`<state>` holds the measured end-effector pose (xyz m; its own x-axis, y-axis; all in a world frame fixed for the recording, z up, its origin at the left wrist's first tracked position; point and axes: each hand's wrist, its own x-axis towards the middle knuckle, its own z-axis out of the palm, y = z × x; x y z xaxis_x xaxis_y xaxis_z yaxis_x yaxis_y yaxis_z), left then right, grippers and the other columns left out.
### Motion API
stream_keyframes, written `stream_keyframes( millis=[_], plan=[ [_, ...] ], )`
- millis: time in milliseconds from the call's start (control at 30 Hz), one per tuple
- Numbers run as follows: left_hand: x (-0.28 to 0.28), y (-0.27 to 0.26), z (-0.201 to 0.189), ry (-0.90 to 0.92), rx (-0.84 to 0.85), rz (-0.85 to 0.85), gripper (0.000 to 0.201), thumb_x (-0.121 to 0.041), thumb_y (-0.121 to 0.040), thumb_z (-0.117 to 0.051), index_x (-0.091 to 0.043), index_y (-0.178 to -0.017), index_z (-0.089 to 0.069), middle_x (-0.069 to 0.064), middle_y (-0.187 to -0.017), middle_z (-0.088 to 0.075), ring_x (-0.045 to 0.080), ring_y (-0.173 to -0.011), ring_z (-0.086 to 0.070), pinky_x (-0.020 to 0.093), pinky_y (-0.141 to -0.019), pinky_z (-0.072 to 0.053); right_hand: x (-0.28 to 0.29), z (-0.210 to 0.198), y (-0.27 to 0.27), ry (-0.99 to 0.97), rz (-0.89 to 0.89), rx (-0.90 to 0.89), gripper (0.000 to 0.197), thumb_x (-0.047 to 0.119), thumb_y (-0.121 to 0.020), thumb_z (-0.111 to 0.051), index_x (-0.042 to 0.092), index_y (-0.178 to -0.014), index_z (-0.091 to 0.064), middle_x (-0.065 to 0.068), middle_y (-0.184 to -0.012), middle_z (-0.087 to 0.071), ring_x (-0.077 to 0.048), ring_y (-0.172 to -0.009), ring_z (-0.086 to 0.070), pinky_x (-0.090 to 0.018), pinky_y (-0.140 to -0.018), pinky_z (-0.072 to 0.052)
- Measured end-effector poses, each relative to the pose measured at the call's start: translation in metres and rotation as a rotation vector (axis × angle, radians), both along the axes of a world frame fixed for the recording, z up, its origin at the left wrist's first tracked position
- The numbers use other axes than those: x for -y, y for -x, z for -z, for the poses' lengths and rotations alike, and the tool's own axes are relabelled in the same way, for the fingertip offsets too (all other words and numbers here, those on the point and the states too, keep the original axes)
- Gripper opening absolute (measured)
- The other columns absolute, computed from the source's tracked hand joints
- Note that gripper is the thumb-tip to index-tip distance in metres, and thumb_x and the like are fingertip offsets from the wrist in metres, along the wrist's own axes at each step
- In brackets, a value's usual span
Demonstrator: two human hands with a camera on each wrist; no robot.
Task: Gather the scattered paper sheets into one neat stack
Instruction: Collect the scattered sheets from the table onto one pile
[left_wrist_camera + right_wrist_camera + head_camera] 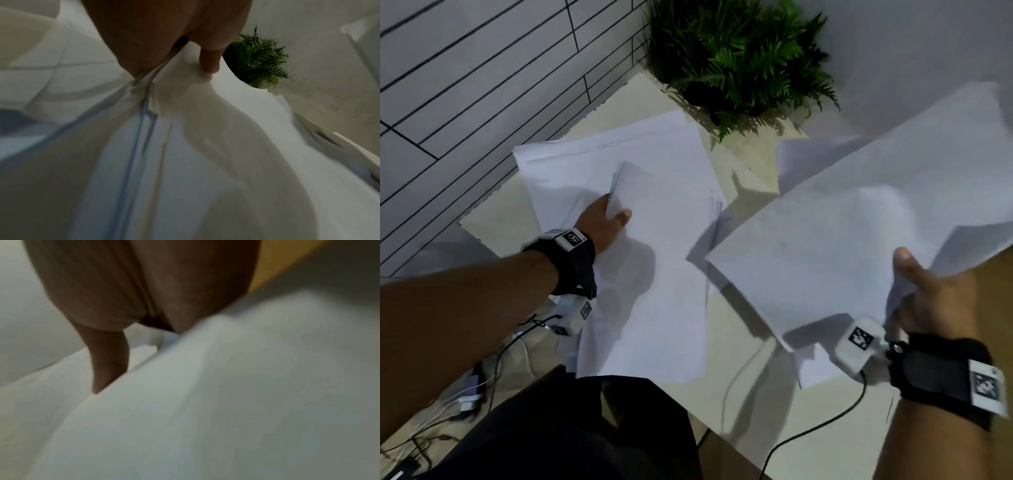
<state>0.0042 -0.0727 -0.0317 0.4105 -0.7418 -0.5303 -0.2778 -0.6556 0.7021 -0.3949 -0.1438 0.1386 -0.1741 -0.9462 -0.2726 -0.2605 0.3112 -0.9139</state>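
Observation:
My left hand [607, 219] pinches the left edge of a bundle of white sheets [654, 274], thumb on top and fingers hidden beneath; the left wrist view shows the thumb [209, 61] pressing that paper bundle [195, 146]. More loose sheets [599, 161] lie on the table under it. My right hand [921, 291] grips the near corner of other white sheets [842, 240] lifted off the table and tilted up to the right. In the blurred right wrist view the thumb [109, 363] lies on those lifted sheets [226, 402]. One further sheet [801, 157] lies behind them.
A green fern plant [739, 61] stands at the table's far corner by the wall. The cream table [633, 99] ends at a slatted wall on the left. Cables [743, 373] cross the near table edge, and chargers lie on the floor at lower left.

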Motion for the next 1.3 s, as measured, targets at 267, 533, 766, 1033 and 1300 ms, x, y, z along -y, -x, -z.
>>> stream_keyframes(
  millis=[267,533,766,1033,1300],
  plan=[
    [0.001,-0.003,-0.004,0.006,-0.075,-0.049,0.054,-0.042,-0.099,-0.024,-0.006,-0.131,-0.049,0.018,-0.136,-0.050,0.031,-0.126,-0.046,0.031,-0.098,-0.032,-0.021,0.115,-0.078,-0.392,-0.259,0.031,0.040,0.025,-0.075,-0.079,0.009,-0.108,-0.065,-0.016,-0.104,-0.071,-0.036,-0.097,-0.067,-0.051,-0.082,-0.056],
    [-0.004,-0.010,-0.002,0.003,-0.059,0.069,0.039,-0.029,-0.098,-0.039,-0.002,-0.122,-0.052,0.019,-0.116,-0.060,0.027,-0.100,-0.054,0.027,-0.081,-0.032,-0.019,0.069,-0.111,-0.150,-0.213,-0.210,0.025,0.010,-0.086,-0.066,0.014,-0.110,-0.057,0.001,-0.092,-0.065,-0.019,-0.082,-0.060,-0.022,-0.064,-0.044],
    [-0.008,-0.012,0.001,0.046,-0.070,0.055,0.038,-0.033,-0.088,-0.053,-0.003,-0.111,-0.057,0.018,-0.111,-0.064,0.033,-0.101,-0.059,0.027,-0.078,-0.036,-0.019,-0.003,-0.108,0.096,-0.205,0.300,0.030,0.004,-0.081,-0.061,0.018,-0.108,-0.064,0.007,-0.106,-0.073,-0.019,-0.109,-0.065,-0.034,-0.091,-0.053],
    [-0.010,-0.014,0.003,0.060,-0.151,0.018,0.058,-0.052,-0.087,-0.034,-0.001,-0.102,-0.058,0.018,-0.098,-0.063,0.028,-0.088,-0.055,0.032,-0.078,-0.037,-0.026,0.116,-0.128,-0.200,0.083,-0.001,0.028,0.007,-0.087,-0.065,0.006,-0.114,-0.059,-0.007,-0.103,-0.068,-0.029,-0.095,-0.066,-0.032,-0.081,-0.049],
    [-0.009,-0.018,0.002,0.002,-0.184,0.008,0.032,-0.034,-0.082,-0.064,-0.017,-0.109,-0.056,0.000,-0.098,-0.061,0.020,-0.089,-0.055,0.027,-0.072,-0.041,-0.049,0.164,-0.156,-0.269,0.042,-0.281,0.036,0.025,-0.098,-0.045,0.005,-0.128,-0.050,-0.017,-0.117,-0.060,-0.031,-0.110,-0.057,-0.031,-0.086,-0.043]
  ],
)
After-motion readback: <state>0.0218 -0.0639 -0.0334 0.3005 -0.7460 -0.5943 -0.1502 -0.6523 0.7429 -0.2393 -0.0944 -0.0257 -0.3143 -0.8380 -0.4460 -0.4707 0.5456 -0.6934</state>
